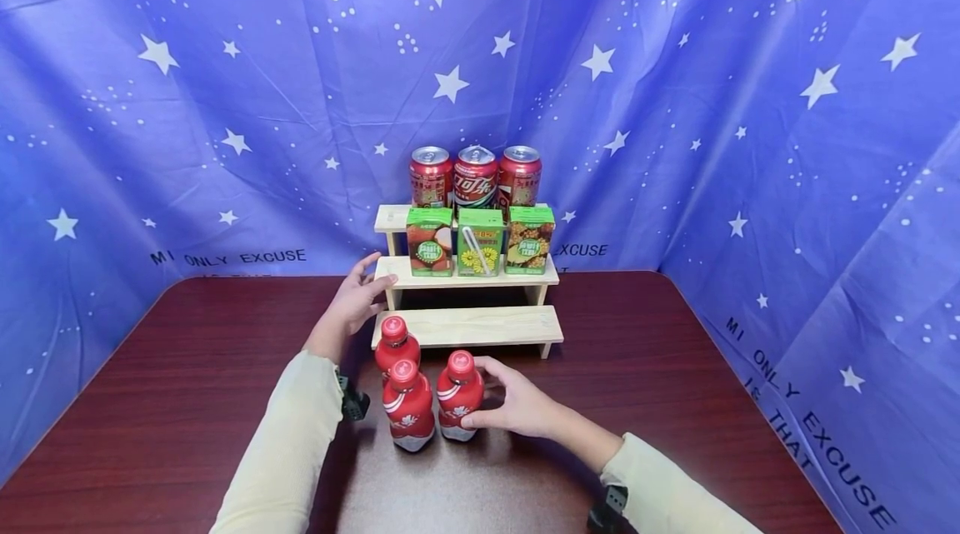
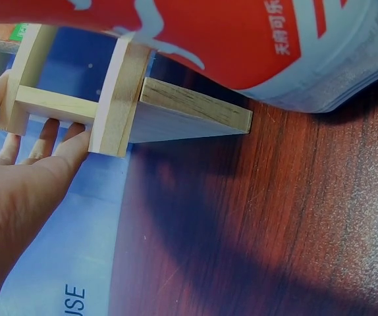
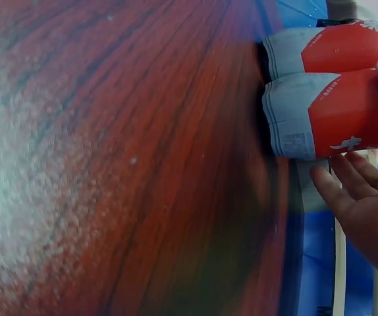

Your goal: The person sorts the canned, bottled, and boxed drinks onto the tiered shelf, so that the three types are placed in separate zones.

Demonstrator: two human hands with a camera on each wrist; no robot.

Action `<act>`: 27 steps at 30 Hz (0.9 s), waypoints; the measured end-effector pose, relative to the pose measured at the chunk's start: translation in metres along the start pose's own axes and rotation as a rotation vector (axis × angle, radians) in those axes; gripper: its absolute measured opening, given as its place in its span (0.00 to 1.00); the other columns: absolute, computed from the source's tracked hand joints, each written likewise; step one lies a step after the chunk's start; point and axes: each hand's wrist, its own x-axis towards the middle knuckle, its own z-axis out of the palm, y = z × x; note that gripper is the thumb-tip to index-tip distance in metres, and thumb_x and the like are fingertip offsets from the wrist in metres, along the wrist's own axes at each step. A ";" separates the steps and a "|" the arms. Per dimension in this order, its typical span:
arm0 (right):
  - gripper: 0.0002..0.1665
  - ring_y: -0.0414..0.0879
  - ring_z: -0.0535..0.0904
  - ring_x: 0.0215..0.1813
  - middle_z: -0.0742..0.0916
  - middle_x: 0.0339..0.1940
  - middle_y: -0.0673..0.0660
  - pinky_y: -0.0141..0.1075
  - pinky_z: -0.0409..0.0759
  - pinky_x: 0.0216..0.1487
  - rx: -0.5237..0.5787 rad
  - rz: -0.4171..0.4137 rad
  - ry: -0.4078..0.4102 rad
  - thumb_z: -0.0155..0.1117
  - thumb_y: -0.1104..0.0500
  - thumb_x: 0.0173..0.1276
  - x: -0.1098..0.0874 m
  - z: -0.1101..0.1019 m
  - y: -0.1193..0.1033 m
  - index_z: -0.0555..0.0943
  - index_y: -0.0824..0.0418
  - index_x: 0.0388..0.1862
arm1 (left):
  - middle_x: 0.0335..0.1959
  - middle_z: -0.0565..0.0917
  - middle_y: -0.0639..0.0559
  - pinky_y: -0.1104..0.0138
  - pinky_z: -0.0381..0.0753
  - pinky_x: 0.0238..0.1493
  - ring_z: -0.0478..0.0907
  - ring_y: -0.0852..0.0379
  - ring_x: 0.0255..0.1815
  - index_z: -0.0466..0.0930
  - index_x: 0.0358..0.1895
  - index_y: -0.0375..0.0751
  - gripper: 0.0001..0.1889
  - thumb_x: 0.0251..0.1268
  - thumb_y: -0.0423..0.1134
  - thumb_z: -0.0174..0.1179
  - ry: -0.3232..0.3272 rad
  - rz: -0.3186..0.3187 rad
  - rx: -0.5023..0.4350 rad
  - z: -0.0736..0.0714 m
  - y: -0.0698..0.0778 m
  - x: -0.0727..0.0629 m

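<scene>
Three red drink bottles stand together on the table in front of a three-tier wooden stand (image 1: 487, 326). My right hand (image 1: 521, 405) holds the right bottle (image 1: 460, 401), thumb on its front and fingers round its far side. Beside it stands the front left bottle (image 1: 408, 409), with the rear left bottle (image 1: 393, 342) behind, close to the lowest tier. At the stand's left end, my left hand (image 1: 356, 296) grips the middle tier. In the left wrist view its thumb is at the edge and its fingers (image 2: 44, 139) reach round the wooden side.
Three juice cartons (image 1: 480, 244) line the middle tier. Three red cans (image 1: 476, 176) stand on the top tier. Dark red wood-grain table (image 1: 660, 401) surrounds the stand, and blue star-patterned cloth (image 1: 300, 101) hangs behind and at both sides.
</scene>
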 end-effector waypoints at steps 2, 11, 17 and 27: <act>0.39 0.43 0.78 0.53 0.80 0.55 0.58 0.34 0.78 0.55 -0.003 -0.002 0.009 0.74 0.59 0.52 0.000 0.000 -0.001 0.68 0.60 0.62 | 0.72 0.52 0.37 0.44 0.59 0.68 0.65 0.47 0.59 0.40 0.75 0.50 0.38 0.68 0.31 0.50 0.001 0.002 0.004 0.000 0.000 0.000; 0.37 0.46 0.79 0.55 0.81 0.54 0.63 0.36 0.79 0.55 0.079 0.027 0.049 0.73 0.62 0.53 0.000 0.001 -0.003 0.68 0.64 0.61 | 0.72 0.52 0.37 0.45 0.60 0.68 0.68 0.52 0.55 0.40 0.75 0.51 0.38 0.68 0.31 0.51 0.001 0.005 0.001 -0.002 -0.003 0.002; 0.38 0.49 0.79 0.55 0.81 0.55 0.63 0.37 0.80 0.54 0.078 0.049 0.101 0.72 0.63 0.53 0.000 -0.004 -0.004 0.68 0.65 0.62 | 0.72 0.53 0.38 0.44 0.60 0.68 0.68 0.52 0.55 0.41 0.75 0.51 0.38 0.67 0.31 0.52 0.003 0.003 0.000 -0.001 -0.003 0.001; 0.37 0.52 0.79 0.55 0.81 0.54 0.61 0.36 0.80 0.53 0.016 0.057 0.175 0.74 0.60 0.52 0.009 -0.018 -0.012 0.70 0.60 0.62 | 0.72 0.53 0.38 0.44 0.59 0.68 0.64 0.46 0.61 0.41 0.75 0.52 0.38 0.67 0.31 0.51 0.001 -0.001 -0.002 -0.002 -0.003 0.004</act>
